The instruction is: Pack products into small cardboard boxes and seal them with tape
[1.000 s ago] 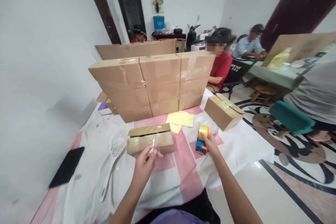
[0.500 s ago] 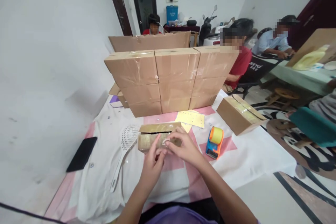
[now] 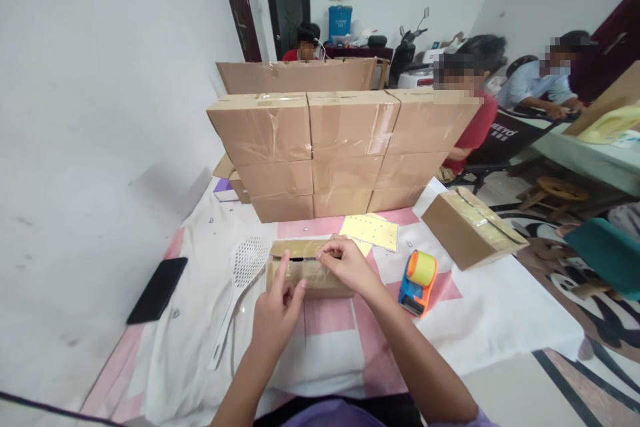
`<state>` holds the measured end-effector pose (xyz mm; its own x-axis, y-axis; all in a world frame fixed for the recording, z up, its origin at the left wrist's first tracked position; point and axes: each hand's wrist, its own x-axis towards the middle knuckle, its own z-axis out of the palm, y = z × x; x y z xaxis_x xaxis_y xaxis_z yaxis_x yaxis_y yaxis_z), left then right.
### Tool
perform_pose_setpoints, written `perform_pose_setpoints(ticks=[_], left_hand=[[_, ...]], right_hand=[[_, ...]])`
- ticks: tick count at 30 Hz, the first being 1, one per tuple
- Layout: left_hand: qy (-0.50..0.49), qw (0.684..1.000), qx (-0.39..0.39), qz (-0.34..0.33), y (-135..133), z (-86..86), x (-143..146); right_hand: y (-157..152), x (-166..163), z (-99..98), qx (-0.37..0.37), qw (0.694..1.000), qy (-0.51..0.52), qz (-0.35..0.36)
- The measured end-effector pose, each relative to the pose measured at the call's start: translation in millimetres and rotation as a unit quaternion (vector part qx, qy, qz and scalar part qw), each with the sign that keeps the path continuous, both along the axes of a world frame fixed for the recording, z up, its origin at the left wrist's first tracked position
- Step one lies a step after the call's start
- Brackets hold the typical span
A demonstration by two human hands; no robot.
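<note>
A small cardboard box (image 3: 313,288) lies in front of me, with clear tape on it and a dark gap under its top flap. At its left end is my left hand (image 3: 277,307), thumb and forefinger spread, the forefinger reaching toward the flap. My right hand (image 3: 351,268) is pinched at the flap's edge near the gap. Whatever those fingertips hold, if anything, is hidden. To the box's left is a white slotted skimmer (image 3: 246,267). On the right sits a blue and orange tape dispenser (image 3: 418,281) with a yellowish roll.
Taped cardboard boxes (image 3: 345,123) form a wall across the table's back. Another box (image 3: 463,230) stands at the right edge. Yellow cards (image 3: 371,232) lie behind the small box, and a black phone-like slab (image 3: 157,290) on the left. Other people sit beyond.
My hands have moved apart. The right hand, which held a small whitish piece near the left fingers, is now at the flap's gap. The view has shifted slightly left.
</note>
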<state>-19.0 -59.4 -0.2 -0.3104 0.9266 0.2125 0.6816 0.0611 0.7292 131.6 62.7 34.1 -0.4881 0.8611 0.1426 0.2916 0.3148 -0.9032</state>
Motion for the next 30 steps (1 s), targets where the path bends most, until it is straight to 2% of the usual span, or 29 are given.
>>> perform_pose_setpoints(ticks=[3, 7, 11, 13, 15, 18, 20, 21, 23, 25, 27, 30], left_hand=[[0.096, 0.991, -0.079, -0.058, 6.1, -9.5, 3.8], [0.189, 0.955, -0.209, -0.093, 14.8, -11.5, 7.9], [0.227, 0.941, -0.241, -0.077, 21.1, -9.0, 10.4], [0.236, 0.939, -0.239, -0.078, 20.5, -11.4, 10.2], [0.234, 0.947, -0.203, -0.084, 17.9, -14.9, 6.8], [0.222, 0.972, -0.054, -0.051, 17.8, -14.2, -5.7], [0.238, 0.970, 0.042, -0.021, 25.3, -8.4, -16.7], [0.255, 0.965, 0.063, -0.024, 31.1, -5.0, -22.0], [0.290, 0.953, 0.049, -0.068, 43.6, -0.3, -30.2], [0.304, 0.946, 0.003, -0.114, 52.4, -0.8, -34.5], [0.307, 0.943, -0.029, -0.127, 54.7, -5.5, -35.7], [0.325, 0.937, -0.038, -0.125, 50.3, -14.0, -34.9]], right_hand=[[5.9, -7.1, -2.6, 0.075, 0.990, -0.113, -0.029], [11.2, -16.8, -8.3, 0.195, 0.938, -0.278, -0.074], [13.5, -22.1, -14.5, 0.198, 0.929, -0.286, -0.126], [15.1, -20.8, -16.8, 0.190, 0.936, -0.273, -0.115], [17.1, -15.6, -17.8, 0.190, 0.949, -0.241, -0.074], [20.2, -3.6, -18.2, 0.185, 0.970, -0.155, 0.000], [22.0, 3.5, -19.1, 0.179, 0.977, -0.108, 0.032], [22.8, 6.0, -19.9, 0.178, 0.979, -0.095, 0.041], [23.7, 8.3, -22.0, 0.185, 0.978, -0.091, 0.044], [23.9, 7.5, -23.9, 0.201, 0.972, -0.116, 0.022], [23.8, 4.3, -24.7, 0.215, 0.964, -0.156, -0.011], [26.7, -3.0, -23.4, 0.198, 0.958, -0.202, -0.041]])
